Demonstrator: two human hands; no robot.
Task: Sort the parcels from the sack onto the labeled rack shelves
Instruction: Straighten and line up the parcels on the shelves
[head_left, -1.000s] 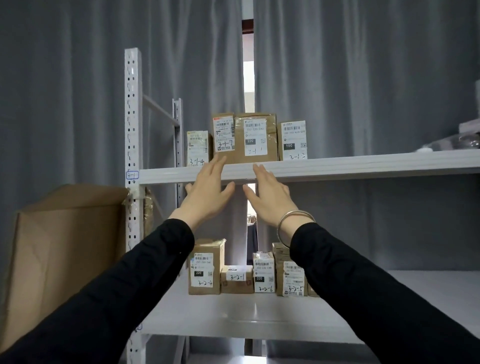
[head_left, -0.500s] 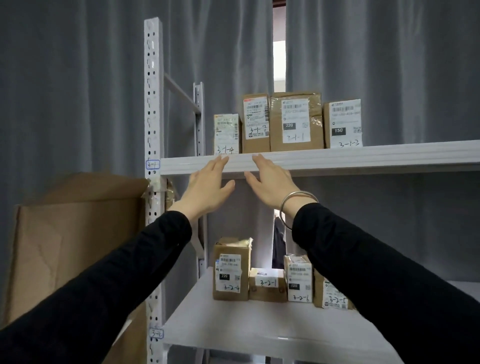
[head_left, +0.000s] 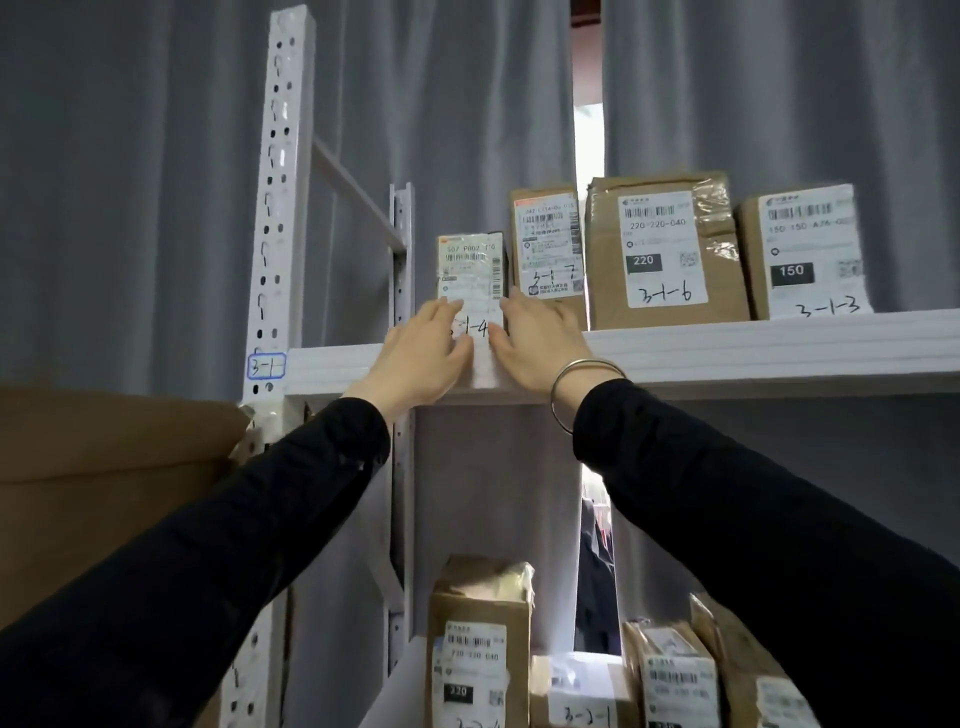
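A small white-labelled parcel marked 3-1-4 (head_left: 471, 270) stands at the left end of the upper shelf (head_left: 753, 353), its lower end overlapping the shelf's front edge. My left hand (head_left: 421, 353) presses its left side and front with straight fingers. My right hand (head_left: 535, 348), with a metal bangle on the wrist, presses its right side the same way. To the right on that shelf stand parcels marked 3-1-7 (head_left: 548, 244), 3-1-6 (head_left: 665, 249) and 3-1-3 (head_left: 805, 249). A tag reading 3-1 (head_left: 266, 366) is on the rack post.
The lower shelf holds several brown parcels, among them a tall one (head_left: 478, 649) and one marked 3-2-1 (head_left: 582, 696). A large cardboard box (head_left: 104, 493) leans left of the white perforated post (head_left: 280, 182). Grey curtains hang behind the rack.
Both hands rose from the shelf's front edge onto the 3-1-4 parcel, one on each side. The view moved closer and tilted up.
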